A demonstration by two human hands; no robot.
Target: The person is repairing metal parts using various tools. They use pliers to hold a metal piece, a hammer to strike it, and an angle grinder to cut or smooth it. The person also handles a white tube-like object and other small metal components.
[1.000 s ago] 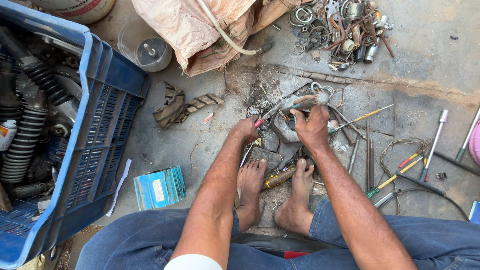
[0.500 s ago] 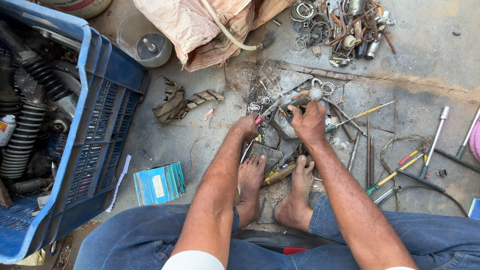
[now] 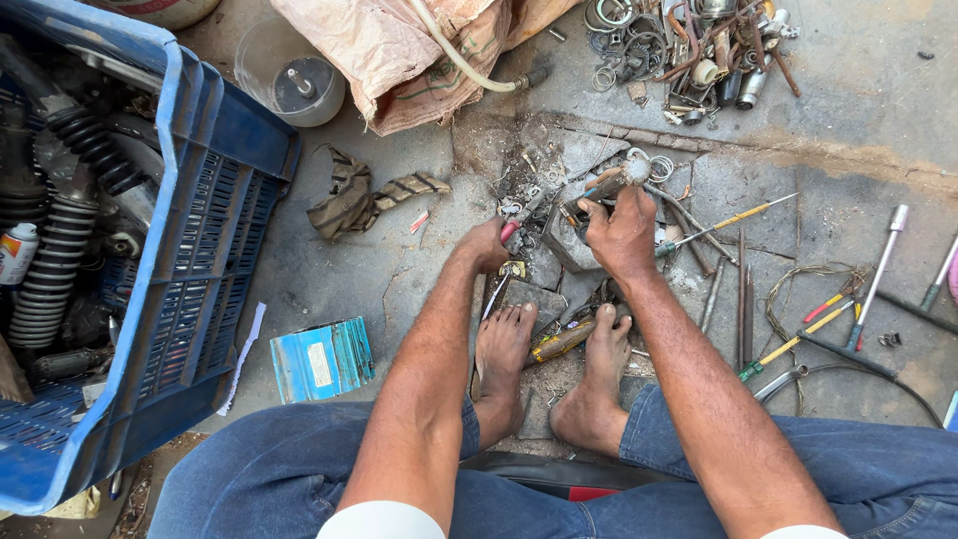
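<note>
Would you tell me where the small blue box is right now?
In the head view the small blue box lies on the ground at lower left, between the blue crate and the person's left forearm.

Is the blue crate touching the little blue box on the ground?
Apart. The head view shows a strip of bare grey floor between the blue crate and the small blue box, which lies flat near the person's left knee.

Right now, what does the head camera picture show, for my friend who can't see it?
A seated barefoot person's right hand grips a small grey metal part while the left hand holds red-handled pliers over a cracked concrete floor. A blue plastic crate of black springs sits left.
</note>
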